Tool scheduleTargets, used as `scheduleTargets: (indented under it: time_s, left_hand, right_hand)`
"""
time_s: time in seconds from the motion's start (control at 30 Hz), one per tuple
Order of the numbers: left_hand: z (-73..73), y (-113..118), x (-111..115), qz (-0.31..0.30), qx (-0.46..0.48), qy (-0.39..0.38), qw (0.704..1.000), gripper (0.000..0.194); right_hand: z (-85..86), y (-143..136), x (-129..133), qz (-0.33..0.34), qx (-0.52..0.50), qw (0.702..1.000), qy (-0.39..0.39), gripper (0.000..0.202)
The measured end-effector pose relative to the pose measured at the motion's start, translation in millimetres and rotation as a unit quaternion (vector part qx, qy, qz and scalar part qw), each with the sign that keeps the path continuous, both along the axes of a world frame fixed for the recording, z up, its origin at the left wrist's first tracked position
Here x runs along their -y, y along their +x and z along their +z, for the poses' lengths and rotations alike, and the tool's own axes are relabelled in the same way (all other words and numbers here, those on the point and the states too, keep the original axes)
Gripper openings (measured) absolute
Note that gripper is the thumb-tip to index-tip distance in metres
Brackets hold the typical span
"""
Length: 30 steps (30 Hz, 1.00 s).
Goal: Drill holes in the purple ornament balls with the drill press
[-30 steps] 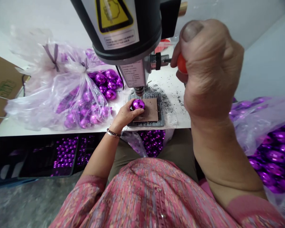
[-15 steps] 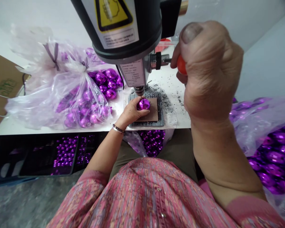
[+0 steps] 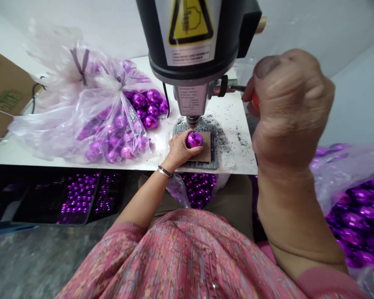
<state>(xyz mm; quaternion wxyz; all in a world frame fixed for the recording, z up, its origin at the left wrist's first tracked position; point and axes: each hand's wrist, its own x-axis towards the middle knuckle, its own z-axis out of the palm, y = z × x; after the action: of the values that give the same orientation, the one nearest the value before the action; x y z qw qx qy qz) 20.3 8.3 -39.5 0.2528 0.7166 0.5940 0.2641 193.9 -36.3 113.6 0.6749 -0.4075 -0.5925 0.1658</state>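
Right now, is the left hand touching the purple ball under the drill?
Touching: the head view shows the left hand gripping the purple ball, its thumb on the near side and fingers on the far side.

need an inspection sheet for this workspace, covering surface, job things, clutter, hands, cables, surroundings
Surface: flat white tabletop, dark specks beside the slotted grey base
Job's things: shiny purple faceted ball at the flat brown rectangular board, below the black-and-grey drill press; bit contact unclear
Clutter: translucent plastic bags with purple balls, left
Hands: left hand grips the ball; right hand closed around a round red knob
Cables: thin black cable left of the drill press
Surroundings: brown cardboard box, left; black plastic crate below
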Motion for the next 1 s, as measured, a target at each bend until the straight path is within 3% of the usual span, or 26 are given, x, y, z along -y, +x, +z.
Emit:
scheduleTargets:
  time_s: [0.2, 0.5, 0.77, 1.0]
  left_hand:
    - [5.8, 4, 3, 0.013, -0.037, -0.007, 0.999, 0.064]
    - [0.2, 2, 1, 0.003, -0.017, -0.001, 1.000, 0.064]
    - [-8.5, -2, -2, -0.012, 0.026, 0.011, 1.000, 0.059]
    - [-8.6, -2, 1, -0.001, 0.003, 0.017, 1.000, 0.062]
  right_hand:
    - [4.9, -3, 12, -0.005, 0.027, 0.997, -0.066, 0.049]
    - [-26.5, 4, 21, -0.032, 0.049, 0.996, -0.070, 0.035]
    - [-39.6, 4, 16, -0.015, 0.063, 0.998, -0.011, 0.037]
    - [-53.9, -1, 13, -0.062, 0.077, 0.994, 0.055, 0.042]
